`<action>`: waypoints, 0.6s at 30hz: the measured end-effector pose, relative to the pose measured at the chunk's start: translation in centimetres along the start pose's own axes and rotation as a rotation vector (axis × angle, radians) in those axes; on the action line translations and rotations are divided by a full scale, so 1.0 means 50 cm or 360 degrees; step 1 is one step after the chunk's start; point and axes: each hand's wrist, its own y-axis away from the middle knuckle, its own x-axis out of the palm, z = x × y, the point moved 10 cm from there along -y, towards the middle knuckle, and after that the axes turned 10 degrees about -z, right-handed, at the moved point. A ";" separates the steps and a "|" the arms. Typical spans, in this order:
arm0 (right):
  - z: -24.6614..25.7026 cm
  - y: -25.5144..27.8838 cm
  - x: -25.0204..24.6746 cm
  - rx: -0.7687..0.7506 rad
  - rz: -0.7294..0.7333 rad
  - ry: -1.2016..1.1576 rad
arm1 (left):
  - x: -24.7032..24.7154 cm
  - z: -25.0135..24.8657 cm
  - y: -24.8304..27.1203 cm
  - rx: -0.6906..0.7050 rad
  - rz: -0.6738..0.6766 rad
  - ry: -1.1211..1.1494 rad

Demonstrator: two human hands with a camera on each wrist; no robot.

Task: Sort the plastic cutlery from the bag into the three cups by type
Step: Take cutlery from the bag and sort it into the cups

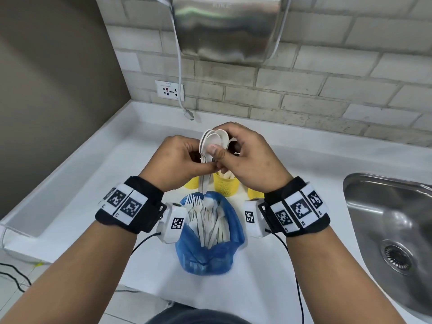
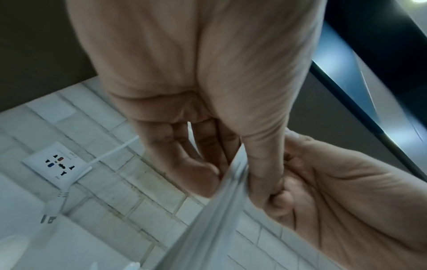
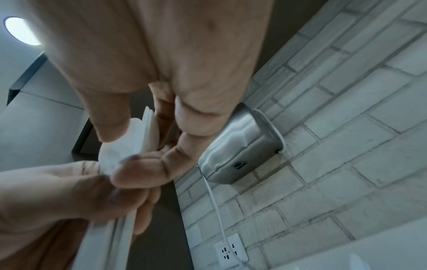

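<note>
- Closest to the front edge of the counter [image 1: 70, 183], the blue bag [image 1: 210, 253] is lying open with its mouth facing the back wall, and a pile of white forks and other cutlery [image 1: 205, 220] is sitting inside it, handles toward the person.
- Just behind the bag, the yellow cups [image 1: 225, 184] are standing in a row. The hands are covering most of them, so only the middle one is showing properly, with something white poking out of it. Can't tell what type it is.
- Above the cups, both hands are working on a bunch of white spoons [image 1: 211, 142], held up off the counter with bowls up and handles hanging down toward the bag.
- The left hand [image 1: 180, 157] is gripping the spoon handles, with its fingers [image 2: 182, 146] curled round them and thumb pressing in. The left wrist view is showing that pretty clearly.
- The right hand [image 1: 247, 155] is pinching the spoon bowls, thumb on the front one and fingers [image 3: 196, 117] wrapped behind the stack.
- Off toward the right edge, a steel sink [image 1: 388, 220] is sitting sunk into the counter.
- Farther back, an unplugged white plug [image 1: 189, 115] is dangling near the back edge, below a wall socket [image 1: 170, 90].
- Up on the brick wall, a steel hand dryer [image 1: 226, 26] is hanging.
</note>
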 end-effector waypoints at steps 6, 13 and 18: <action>-0.066 0.018 -0.009 0.0211 -0.0138 -0.0143 | -0.022 0.051 -0.021 -0.0095 -0.0114 0.0034; -0.185 0.043 0.057 0.0448 -0.0068 -0.0004 | -0.092 0.151 -0.072 -0.0256 -0.0598 0.0084; -0.220 0.040 0.162 0.0323 0.0308 0.0427 | -0.083 0.210 -0.105 -0.0243 -0.0674 -0.0104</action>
